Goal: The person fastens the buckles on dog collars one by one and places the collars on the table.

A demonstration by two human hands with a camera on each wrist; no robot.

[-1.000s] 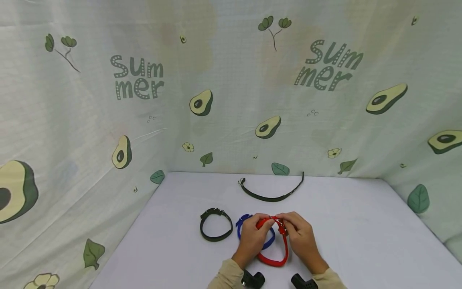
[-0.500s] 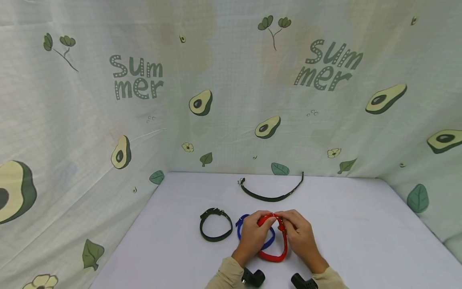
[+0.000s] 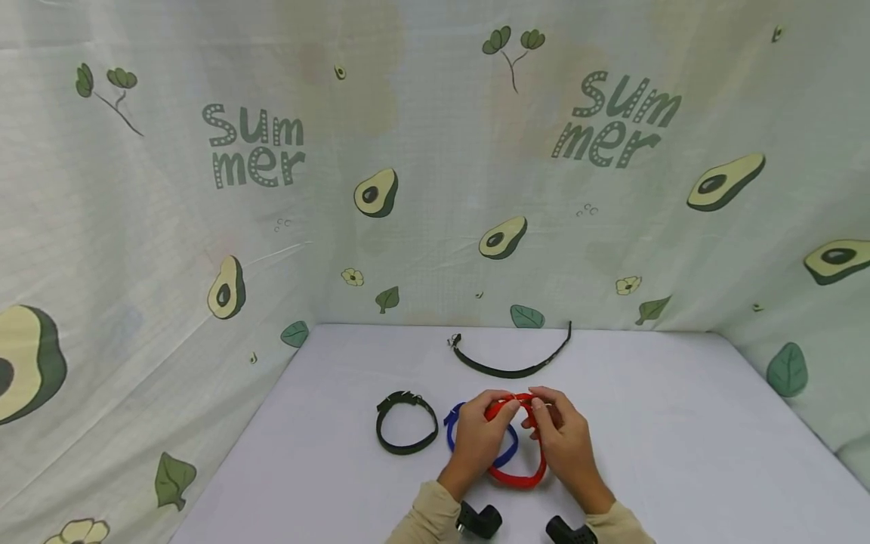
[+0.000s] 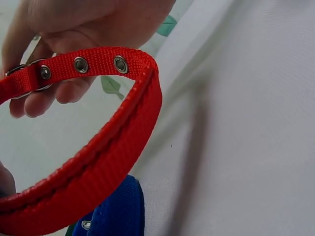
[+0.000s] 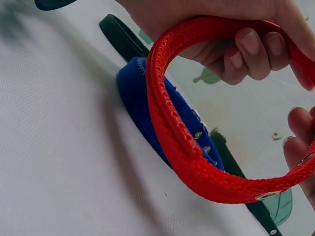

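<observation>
Both hands hold a red collar (image 3: 518, 480), a woven strap with metal eyelets, raised in a loop above the table. My left hand (image 3: 478, 434) grips its padded band, thumb over the strap; in the right wrist view this left hand (image 5: 216, 44) has its fingers curled at the band. My right hand (image 3: 566, 442) pinches the other end, near the top of the loop. In the left wrist view, fingers of the right hand (image 4: 83, 29) are behind the metal buckle (image 4: 30, 78) and the eyelet strap. A blue collar (image 3: 506, 455) lies beneath, partly hidden by the left hand.
A dark round collar (image 3: 406, 449), fastened, lies left of the blue one. Farther back, an unfastened dark collar (image 3: 506, 374) curves across the white table (image 3: 680, 423). A patterned curtain (image 3: 435, 136) stands behind and at the sides.
Both hands have risen slightly with the red collar. The right hand's fingers have shifted on the strap, and the metal fittings seen beside that hand earlier are now mostly hidden.
</observation>
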